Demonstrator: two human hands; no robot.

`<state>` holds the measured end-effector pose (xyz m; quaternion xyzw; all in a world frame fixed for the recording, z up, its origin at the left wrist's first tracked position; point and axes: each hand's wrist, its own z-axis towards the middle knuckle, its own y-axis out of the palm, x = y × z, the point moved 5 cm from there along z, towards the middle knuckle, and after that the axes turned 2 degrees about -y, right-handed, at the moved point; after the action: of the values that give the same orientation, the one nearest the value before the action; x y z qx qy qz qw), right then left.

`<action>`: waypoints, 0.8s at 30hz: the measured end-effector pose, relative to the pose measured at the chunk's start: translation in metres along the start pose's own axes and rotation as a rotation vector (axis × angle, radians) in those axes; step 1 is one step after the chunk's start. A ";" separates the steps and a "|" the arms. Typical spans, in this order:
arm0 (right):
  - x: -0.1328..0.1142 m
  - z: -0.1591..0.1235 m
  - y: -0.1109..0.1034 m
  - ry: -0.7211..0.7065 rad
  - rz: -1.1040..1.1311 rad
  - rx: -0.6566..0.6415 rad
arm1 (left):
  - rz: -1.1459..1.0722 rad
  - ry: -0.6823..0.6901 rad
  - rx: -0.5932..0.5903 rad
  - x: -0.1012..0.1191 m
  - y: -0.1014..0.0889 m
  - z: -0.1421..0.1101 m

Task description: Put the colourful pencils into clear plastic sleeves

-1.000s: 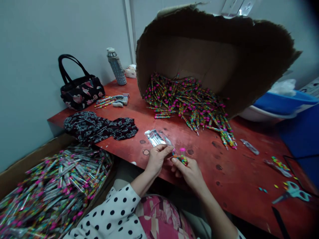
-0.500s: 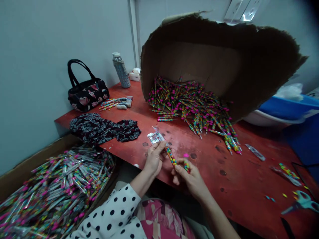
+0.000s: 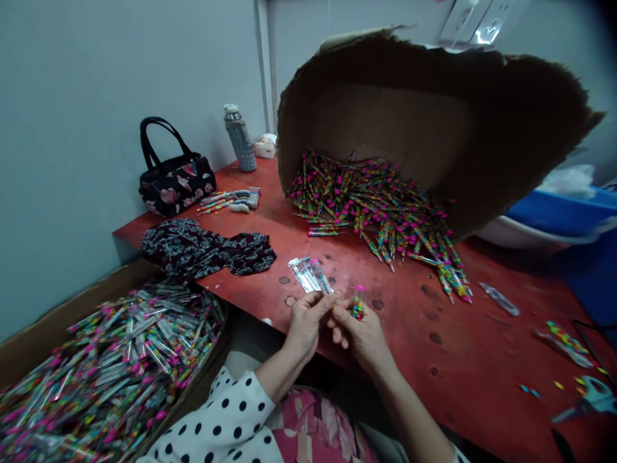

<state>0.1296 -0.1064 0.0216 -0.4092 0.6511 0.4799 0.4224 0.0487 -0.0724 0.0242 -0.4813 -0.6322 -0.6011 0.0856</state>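
Observation:
My left hand [image 3: 308,321] pinches clear plastic sleeves [image 3: 303,273] with silvery printing, which fan out beyond its fingertips over the table. A pink end [image 3: 315,263] shows within the right-hand sleeve. Close beside it, my right hand [image 3: 361,331] has its fingers curled round a clear candy tube [image 3: 358,302] with a pink cap and multicoloured sweets inside. The fingertips of both hands nearly meet, and what lies between them is mostly hidden. Behind the hands, many similar candy tubes [image 3: 366,199] spill from a cardboard box [image 3: 385,116] lying on its side.
Wrapped tubes [image 3: 130,354] fill a carton at lower left. On the red table [image 3: 400,366] lie a dark patterned cloth [image 3: 207,247], a handbag [image 3: 178,183], a flask [image 3: 240,138], loose sweets and scissors [image 3: 590,399]. Basins [image 3: 554,215] stand at the right.
The tube that stretched between my hands has gone up into the sleeve, its pink end now near the far end. My hands have come closer together. The view has shifted slightly.

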 end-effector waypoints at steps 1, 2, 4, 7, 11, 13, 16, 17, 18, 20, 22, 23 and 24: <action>0.000 0.001 0.002 0.012 -0.019 -0.011 | -0.007 0.045 0.066 0.009 -0.006 -0.004; 0.000 0.002 0.002 0.026 -0.043 -0.020 | -0.019 0.114 0.148 0.021 -0.015 -0.010; -0.001 0.004 0.000 0.054 -0.096 -0.018 | -0.049 0.324 0.341 0.051 -0.037 -0.029; -0.002 0.011 -0.010 0.089 -0.172 -0.012 | 0.020 0.619 0.495 0.090 -0.068 -0.055; -0.001 0.018 -0.014 0.082 -0.303 -0.035 | 0.683 0.632 0.417 0.095 -0.065 -0.039; 0.000 0.018 -0.013 0.065 -0.359 -0.038 | 1.128 0.608 0.320 0.081 -0.046 -0.012; -0.001 0.014 -0.012 0.059 -0.390 -0.029 | 1.594 0.654 0.240 0.059 -0.021 0.024; -0.002 0.013 -0.014 0.059 -0.397 -0.023 | 1.701 0.658 0.230 0.053 -0.016 0.034; -0.005 0.013 -0.016 0.056 -0.409 -0.015 | 1.781 0.658 0.224 0.049 -0.014 0.040; -0.012 0.015 -0.022 0.032 -0.448 0.004 | 1.868 0.660 0.221 0.043 -0.013 0.047; -0.021 0.021 -0.029 -0.008 -0.497 0.027 | 1.890 0.677 0.217 0.041 -0.015 0.048; -0.025 0.027 -0.032 -0.027 -0.516 0.041 | 1.886 0.695 0.213 0.042 -0.016 0.046; -0.028 0.033 -0.035 -0.039 -0.522 0.059 | 1.873 0.721 0.206 0.043 -0.016 0.043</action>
<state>0.1759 -0.0778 0.0319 -0.5414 0.5288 0.3435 0.5561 0.0356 -0.0117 0.0315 -0.5640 0.0152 -0.3438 0.7507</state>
